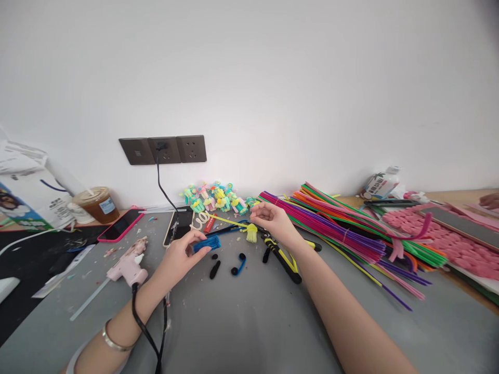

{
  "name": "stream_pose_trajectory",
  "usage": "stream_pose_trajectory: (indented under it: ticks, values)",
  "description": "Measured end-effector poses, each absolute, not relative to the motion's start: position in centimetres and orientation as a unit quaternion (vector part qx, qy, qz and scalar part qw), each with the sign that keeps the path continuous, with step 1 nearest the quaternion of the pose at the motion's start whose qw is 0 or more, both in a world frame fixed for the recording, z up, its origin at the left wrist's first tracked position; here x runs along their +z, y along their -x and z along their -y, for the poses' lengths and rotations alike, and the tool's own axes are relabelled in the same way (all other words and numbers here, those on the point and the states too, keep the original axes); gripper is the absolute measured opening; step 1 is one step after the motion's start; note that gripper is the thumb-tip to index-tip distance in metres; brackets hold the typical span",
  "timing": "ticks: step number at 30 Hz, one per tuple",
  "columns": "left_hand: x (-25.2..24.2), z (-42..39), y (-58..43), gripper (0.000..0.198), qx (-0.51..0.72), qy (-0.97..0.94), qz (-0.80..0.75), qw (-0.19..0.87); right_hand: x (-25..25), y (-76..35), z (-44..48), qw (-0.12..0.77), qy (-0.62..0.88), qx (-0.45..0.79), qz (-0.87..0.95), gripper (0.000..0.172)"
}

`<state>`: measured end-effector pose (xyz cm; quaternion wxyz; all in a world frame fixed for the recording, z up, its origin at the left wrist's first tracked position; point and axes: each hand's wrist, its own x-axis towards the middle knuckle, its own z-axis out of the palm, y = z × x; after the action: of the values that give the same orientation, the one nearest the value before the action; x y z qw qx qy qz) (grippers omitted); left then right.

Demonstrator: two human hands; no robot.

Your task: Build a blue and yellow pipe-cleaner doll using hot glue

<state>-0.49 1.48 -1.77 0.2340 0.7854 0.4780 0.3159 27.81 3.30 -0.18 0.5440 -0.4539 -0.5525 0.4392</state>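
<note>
My left hand (183, 257) pinches a short blue bundle (208, 243) that looks like folded pipe cleaners, held just above the grey mat. With fingers curled together, my right hand (274, 221) is over the back of the mat; whatever is at its fingertips, if anything, is hidden. Just below those fingertips is a small yellow pipe-cleaner piece (251, 234) on a yellow stem. Cutting pliers (284, 258) with black and yellow handles lie under my right wrist. Between the hands rest a blue piece with black curled ends (238, 265) and a small black piece (214, 269).
A pink glue gun (128, 265) with its black cord lies by my left forearm. Several pastel pipe-cleaner figures (218, 197) line the wall. Bundled pipe cleaners (335, 228) spread to the right. Left are a pink-cased phone (121, 225) and a drink cup (97, 205). Another person's hand (490, 201) shows far right.
</note>
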Motion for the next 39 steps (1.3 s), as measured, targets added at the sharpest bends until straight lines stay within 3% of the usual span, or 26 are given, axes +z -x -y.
stream_pose_trajectory:
  ticks: [9, 15, 32, 39]
  values:
    - [-2.2, -1.5, 0.3, 0.014, 0.273, -0.803, -0.492, 0.196, -0.3, -23.9, -1.8, 0.479, 0.412, 0.611, 0.476, 0.038]
    - [-2.0, -1.2, 0.1, 0.013, 0.365, -0.815, -0.425, 0.149, -0.3, -22.2, -0.8, 0.471, 0.398, 0.657, 0.434, 0.040]
    - [-1.2, -0.7, 0.1, 0.009, 0.475, -0.821, -0.312, 0.048, -0.1, -21.1, 0.1, 0.421, 0.321, 0.793, 0.301, 0.022]
    - [-1.2, -0.8, 0.4, 0.017, 0.427, -0.833, -0.352, 0.016, 0.2, -21.6, 0.1, 0.408, 0.304, 0.811, 0.289, 0.012]
